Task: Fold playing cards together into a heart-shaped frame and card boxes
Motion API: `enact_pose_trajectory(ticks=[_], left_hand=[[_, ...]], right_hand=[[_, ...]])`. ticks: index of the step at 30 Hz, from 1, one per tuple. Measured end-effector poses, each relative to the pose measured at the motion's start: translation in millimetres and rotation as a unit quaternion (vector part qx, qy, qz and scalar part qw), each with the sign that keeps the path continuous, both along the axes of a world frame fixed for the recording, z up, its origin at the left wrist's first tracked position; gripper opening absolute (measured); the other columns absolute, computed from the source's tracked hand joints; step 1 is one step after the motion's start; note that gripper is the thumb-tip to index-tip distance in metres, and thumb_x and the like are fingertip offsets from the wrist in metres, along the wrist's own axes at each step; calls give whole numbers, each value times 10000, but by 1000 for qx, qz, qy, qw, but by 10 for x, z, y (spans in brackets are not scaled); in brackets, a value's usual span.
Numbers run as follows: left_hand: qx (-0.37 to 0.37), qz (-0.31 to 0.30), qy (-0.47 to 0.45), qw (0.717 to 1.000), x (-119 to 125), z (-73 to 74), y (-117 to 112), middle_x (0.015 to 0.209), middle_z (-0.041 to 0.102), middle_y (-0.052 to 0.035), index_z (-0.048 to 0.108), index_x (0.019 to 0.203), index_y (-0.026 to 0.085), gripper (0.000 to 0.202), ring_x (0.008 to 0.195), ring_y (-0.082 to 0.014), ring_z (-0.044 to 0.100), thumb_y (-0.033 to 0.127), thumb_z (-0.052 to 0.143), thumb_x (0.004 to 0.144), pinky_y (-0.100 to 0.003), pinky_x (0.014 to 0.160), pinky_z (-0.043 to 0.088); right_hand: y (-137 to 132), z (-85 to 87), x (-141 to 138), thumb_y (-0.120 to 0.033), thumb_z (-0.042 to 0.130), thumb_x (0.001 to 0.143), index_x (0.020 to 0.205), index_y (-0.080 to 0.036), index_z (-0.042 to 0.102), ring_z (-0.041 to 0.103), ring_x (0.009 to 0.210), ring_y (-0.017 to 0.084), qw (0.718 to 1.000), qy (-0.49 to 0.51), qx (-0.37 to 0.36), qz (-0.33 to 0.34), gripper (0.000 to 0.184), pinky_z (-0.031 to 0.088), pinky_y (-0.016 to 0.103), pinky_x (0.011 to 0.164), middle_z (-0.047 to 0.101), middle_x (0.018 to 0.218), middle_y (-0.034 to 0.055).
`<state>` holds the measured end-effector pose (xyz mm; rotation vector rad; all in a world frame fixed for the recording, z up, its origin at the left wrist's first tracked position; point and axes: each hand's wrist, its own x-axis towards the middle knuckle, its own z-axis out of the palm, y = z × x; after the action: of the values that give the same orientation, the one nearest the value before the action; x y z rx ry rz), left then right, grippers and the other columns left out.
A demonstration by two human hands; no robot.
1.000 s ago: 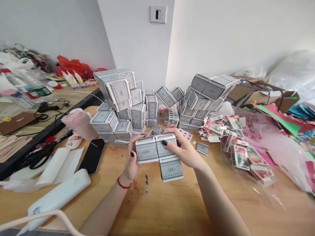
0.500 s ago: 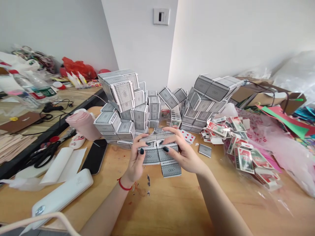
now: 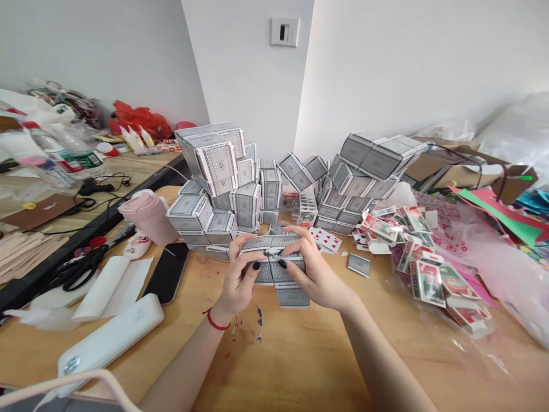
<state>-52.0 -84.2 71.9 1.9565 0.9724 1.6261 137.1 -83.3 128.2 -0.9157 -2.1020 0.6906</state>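
Note:
Both my hands hold a grey-patterned cardboard box blank [image 3: 278, 269] above the wooden table [image 3: 300, 355]. My left hand [image 3: 238, 280] grips its left half, fingers curled over the top and thumb on the front. My right hand [image 3: 315, 272] grips the right half the same way. The two thumbs nearly meet at the middle fold. A loose flap of the blank hangs below the hands. Behind them rise piles of finished grey boxes [image 3: 223, 183], with more grey boxes [image 3: 364, 171] to the right.
A black phone [image 3: 167, 272], a white case [image 3: 107, 340], white paper, scissors [image 3: 81, 266] and a pink roll [image 3: 148, 214] lie at the left. Red-and-green card packs [image 3: 429, 269] in plastic lie at the right, loose playing cards [image 3: 326, 239] in the middle.
The two halves of the blank have been folded toward each other and tipped flatter. My thumbs have moved inward to the middle fold.

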Motion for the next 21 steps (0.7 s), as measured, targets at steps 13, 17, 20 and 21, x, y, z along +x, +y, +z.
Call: enact_pose_trajectory(ticks=[13,17,20,21], left_hand=[[30,36,17,999,35,2,-28,1145,449,-78,581,892,223,159,1123,-226,440,287,437,875,-470,951,381],[32,33,19,999,46,-9,-31,1111,476,-78,577,881,209,146,1103,-212,446,276,447,871,-440,933,396],[35,29,22,999,47,-8,-33,1102,481,-78,583,870,204,140,1101,-212,454,262,456,867,-436,927,401],[38,28,23,999,44,-5,-33,1103,482,-78,586,867,203,136,1102,-212,456,255,460,865,-439,929,399]], right_hand=[[-24,24,-32,-164,429,854,974,-213,408,202,1320,217,1000,-10,20,-2,131,285,417,1036,263,1335,126],[-31,29,-31,-147,433,847,975,-215,408,198,1322,217,1000,-16,18,5,147,277,423,1040,262,1344,122],[-37,35,-33,-138,432,842,963,-219,414,193,1325,220,1000,-19,20,10,146,278,433,1037,257,1354,115],[-38,36,-35,-140,433,842,956,-220,417,192,1326,221,1000,-19,21,11,140,279,438,1035,257,1356,112]])
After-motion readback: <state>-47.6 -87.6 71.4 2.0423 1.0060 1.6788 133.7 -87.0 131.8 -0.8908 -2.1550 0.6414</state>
